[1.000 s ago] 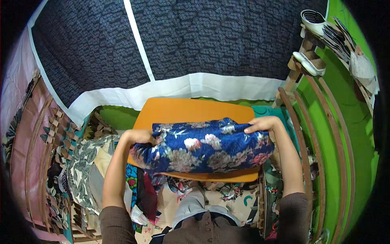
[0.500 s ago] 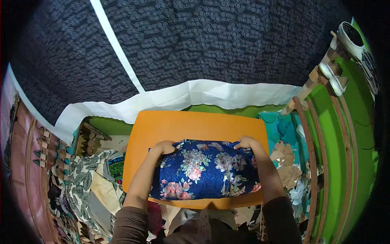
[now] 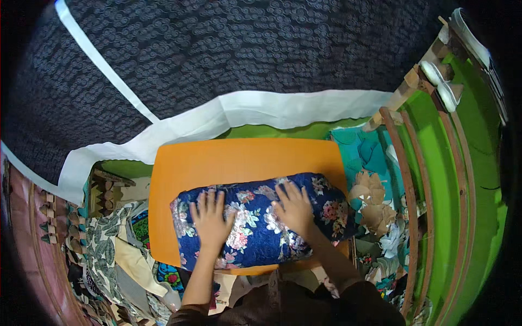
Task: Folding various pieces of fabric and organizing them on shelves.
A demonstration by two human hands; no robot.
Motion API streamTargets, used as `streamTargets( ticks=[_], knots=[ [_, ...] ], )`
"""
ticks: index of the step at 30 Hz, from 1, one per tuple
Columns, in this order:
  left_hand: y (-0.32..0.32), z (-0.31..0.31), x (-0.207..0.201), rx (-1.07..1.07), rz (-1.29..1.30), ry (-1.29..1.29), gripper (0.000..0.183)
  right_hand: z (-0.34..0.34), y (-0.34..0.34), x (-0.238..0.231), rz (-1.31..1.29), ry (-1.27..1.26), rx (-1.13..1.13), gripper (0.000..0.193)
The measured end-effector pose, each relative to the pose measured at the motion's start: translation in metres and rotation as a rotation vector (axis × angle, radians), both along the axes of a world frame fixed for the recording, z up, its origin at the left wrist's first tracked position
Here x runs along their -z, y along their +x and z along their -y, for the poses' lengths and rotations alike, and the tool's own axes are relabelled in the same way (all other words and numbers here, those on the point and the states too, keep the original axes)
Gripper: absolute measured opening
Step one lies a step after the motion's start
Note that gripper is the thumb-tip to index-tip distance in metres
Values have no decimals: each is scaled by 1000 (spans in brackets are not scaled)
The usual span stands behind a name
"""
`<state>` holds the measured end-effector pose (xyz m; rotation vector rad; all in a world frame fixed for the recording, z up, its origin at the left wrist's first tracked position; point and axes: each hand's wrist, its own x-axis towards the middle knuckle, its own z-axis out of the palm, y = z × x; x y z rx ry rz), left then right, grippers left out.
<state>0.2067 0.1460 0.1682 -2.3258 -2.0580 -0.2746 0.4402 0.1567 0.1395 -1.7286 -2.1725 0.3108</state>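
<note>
A dark blue cloth with pink and white flowers [image 3: 255, 225], puffed up like a cushion or a folded bundle, lies across the near half of the orange table [image 3: 244, 157]. On its left part my left hand [image 3: 212, 220] rests flat, fingers spread and pointing away from me. My right hand [image 3: 293, 209] lies palm down right of the middle, its fingers also apart. Neither hand grips the cloth. What is inside or beneath it is hidden.
Left of the table is a pile of leaf-print and plain fabric [image 3: 122, 250]. To the right lie brown cut pieces [image 3: 372, 201] and teal sheets [image 3: 372, 155], beside a wooden rack [image 3: 399, 179] holding white shoe-like items [image 3: 440, 87]. A dark patterned curtain [image 3: 261, 49] hangs at the back.
Both hands have left the cloth's far corners and moved inward onto its top, fingers now spread. The cloth appears wider, with its right end showing beyond my right hand. The whole view has shifted slightly.
</note>
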Motion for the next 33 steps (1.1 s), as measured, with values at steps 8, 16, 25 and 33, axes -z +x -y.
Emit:
streamTargets(
  ticks=[8, 16, 25, 33],
  knots=[
    [-54, 7, 52, -187, 59, -61, 52, 4, 50, 28, -10, 2, -26, 48],
    [20, 3, -4, 16, 46, 57, 51, 2, 60, 5, -84, -49, 13, 46],
    [188, 82, 50, 653, -56, 83, 47, 87, 100, -7, -75, 64, 198, 60],
    [180, 73, 69, 682, -68, 145, 48, 105, 94, 42, -415, -84, 270, 90]
  ],
)
